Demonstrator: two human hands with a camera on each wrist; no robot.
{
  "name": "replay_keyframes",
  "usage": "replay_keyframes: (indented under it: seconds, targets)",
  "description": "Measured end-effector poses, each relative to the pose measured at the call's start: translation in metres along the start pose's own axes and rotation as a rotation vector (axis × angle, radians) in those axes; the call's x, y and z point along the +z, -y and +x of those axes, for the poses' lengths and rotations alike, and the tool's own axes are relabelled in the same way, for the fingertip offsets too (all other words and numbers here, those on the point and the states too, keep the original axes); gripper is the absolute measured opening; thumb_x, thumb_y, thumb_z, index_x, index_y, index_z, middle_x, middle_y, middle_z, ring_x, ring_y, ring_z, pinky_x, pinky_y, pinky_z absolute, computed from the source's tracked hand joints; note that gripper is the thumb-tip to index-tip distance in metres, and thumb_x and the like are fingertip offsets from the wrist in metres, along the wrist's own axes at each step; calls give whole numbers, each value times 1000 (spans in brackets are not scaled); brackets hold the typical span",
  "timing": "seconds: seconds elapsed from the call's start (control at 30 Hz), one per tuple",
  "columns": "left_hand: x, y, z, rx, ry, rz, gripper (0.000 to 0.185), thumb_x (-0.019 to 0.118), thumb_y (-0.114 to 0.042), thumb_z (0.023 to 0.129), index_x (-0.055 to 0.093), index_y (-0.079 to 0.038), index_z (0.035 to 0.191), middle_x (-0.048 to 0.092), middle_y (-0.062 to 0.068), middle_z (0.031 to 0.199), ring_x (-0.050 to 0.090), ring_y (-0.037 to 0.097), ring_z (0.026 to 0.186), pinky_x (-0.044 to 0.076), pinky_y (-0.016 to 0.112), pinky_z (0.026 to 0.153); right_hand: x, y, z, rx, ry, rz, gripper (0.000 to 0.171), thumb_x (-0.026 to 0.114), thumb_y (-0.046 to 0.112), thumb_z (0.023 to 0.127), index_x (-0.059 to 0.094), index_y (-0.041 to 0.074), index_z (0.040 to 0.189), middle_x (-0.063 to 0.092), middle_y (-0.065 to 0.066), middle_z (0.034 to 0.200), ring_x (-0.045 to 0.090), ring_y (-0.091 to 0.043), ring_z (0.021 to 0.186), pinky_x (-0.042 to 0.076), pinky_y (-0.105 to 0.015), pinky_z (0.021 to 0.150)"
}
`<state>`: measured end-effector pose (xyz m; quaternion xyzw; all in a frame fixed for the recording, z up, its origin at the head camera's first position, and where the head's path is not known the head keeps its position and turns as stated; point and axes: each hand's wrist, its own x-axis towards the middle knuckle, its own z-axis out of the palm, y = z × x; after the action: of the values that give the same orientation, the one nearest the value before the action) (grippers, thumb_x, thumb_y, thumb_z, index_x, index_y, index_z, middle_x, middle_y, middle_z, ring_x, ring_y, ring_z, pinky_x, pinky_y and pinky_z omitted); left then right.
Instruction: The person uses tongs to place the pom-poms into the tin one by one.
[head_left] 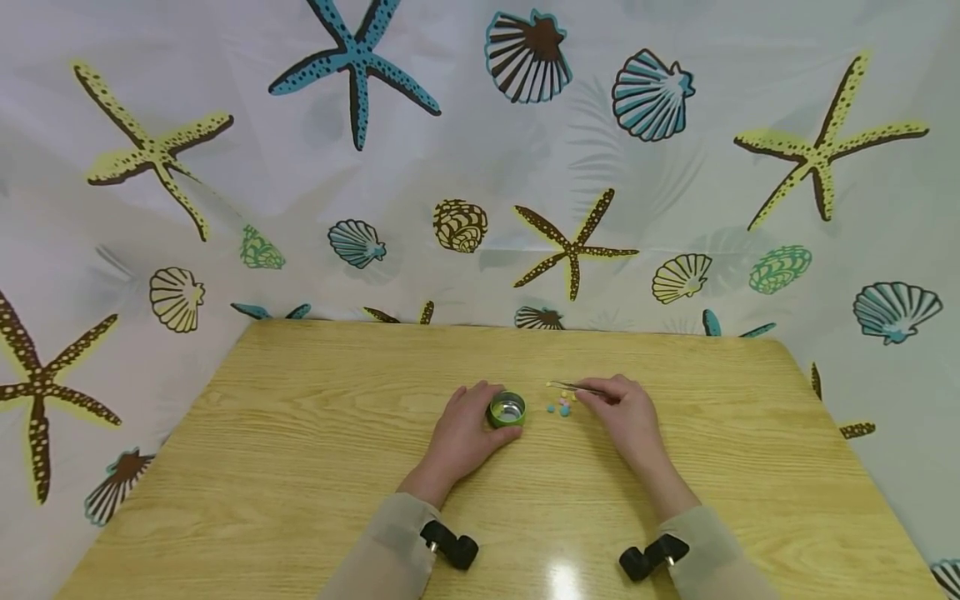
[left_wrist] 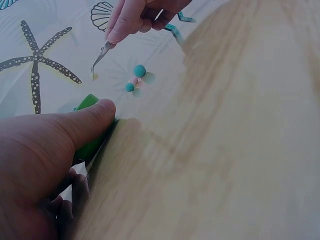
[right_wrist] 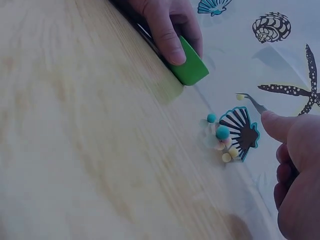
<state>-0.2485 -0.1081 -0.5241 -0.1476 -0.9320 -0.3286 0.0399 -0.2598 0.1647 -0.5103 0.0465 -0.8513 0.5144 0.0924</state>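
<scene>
Down at the bottom of the head view sit my 2 wrist camera mounts, and beyond them my sleeves run out over the wooden table (head_left: 300, 467). My left hand (head_left: 461, 433) curls around a small green cup (head_left: 507, 410), whose shiny inside looks empty. My right hand (head_left: 626, 410) pinches a pair of tweezers (head_left: 576, 387), their tip raised just past a little cluster of beads (head_left: 562, 406) lying between the cup and that hand. I judge this as the carry step: 1 bead lifted, the drop into the cup yet to come.

From the left wrist view, my thumb (left_wrist: 85, 122) presses the cup's green wall (left_wrist: 90, 145) while the other fingers wrap beneath. The curved tweezers (left_wrist: 100, 59) hang above the surface with a pale yellow bead (left_wrist: 94, 76) at the tip; teal and pink beads (left_wrist: 136, 77) rest just beside.

From the right wrist view, the tip with its yellow bead (right_wrist: 240, 97) hovers between the cup (right_wrist: 191, 64) and the loose beads (right_wrist: 222, 137). My next move calls for a steady sideways carry over the rim, keeping the pinch even. Nothing blocks that short path; only my left thumb (right_wrist: 165, 37) on the cup's wall crowds the opening. A seashell-print curtain (head_left: 652, 96) backs the table.
</scene>
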Motion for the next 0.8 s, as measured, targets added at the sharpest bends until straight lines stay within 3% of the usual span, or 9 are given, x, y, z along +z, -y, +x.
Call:
replay_keyframes:
  seconds: [0.8]
  targets:
    - [0, 1, 0, 1, 2, 5, 69, 89, -36, 97, 62, -4, 152, 63, 17, 155, 46, 37, 156, 20, 51, 137, 20, 25, -14, -23, 29, 42, 10, 89, 21, 97, 90, 19, 107, 68, 0, 87, 56, -21, 89, 48, -33, 76]
